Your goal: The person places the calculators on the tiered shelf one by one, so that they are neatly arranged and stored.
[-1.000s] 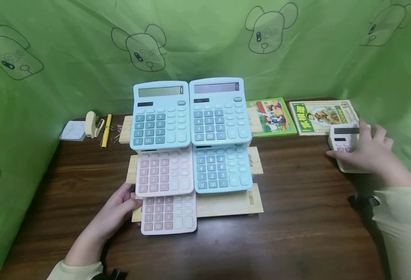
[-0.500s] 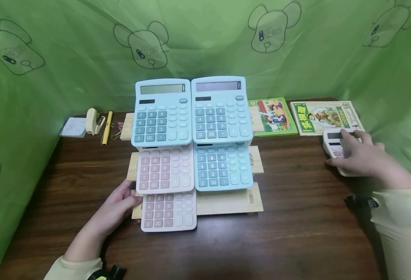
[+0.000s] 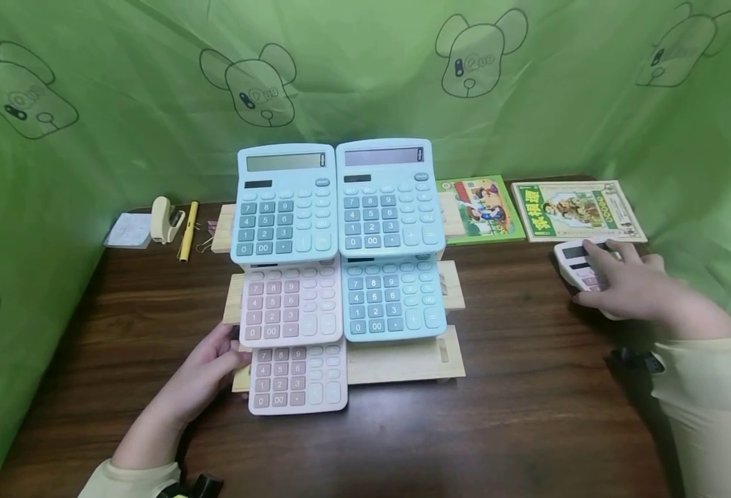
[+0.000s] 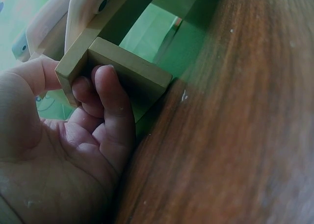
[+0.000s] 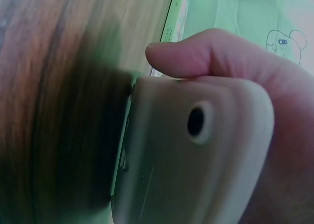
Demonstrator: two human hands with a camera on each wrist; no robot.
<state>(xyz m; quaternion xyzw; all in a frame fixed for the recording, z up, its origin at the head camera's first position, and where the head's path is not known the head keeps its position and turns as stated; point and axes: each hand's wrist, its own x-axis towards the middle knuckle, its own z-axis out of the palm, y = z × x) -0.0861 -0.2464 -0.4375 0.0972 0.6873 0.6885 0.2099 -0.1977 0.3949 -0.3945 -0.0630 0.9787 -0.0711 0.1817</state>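
Note:
A tiered wooden stand (image 3: pixel 402 360) bears two blue calculators on top, a pink calculator (image 3: pixel 290 308) and a blue calculator (image 3: pixel 393 297) on the middle tier, and a pink calculator (image 3: pixel 299 377) at the lower left. My left hand (image 3: pixel 203 370) grips the stand's lower left end; in the left wrist view its thumb and curled fingers (image 4: pixel 115 94) pinch the wooden board (image 4: pixel 93 42). At the right, my right hand (image 3: pixel 635 283) holds another pink-keyed calculator (image 3: pixel 579 259) from above, covering most of its keys. The right wrist view shows this calculator's pale underside (image 5: pixel 171 150) tilted up close over the table.
Behind the right hand lies a picture book (image 3: pixel 579 211), with a green book (image 3: pixel 483 207) partly behind the stand. At the back left are a paper pad (image 3: pixel 128 230), a cream stapler (image 3: pixel 164 220), a yellow pen (image 3: pixel 188 232) and binder clips. Green curtain surrounds the table (image 3: pixel 508 408).
My right hand has moved left and slightly toward me with the calculator, away from the picture book's right corner. The left hand keeps its grip on the stand.

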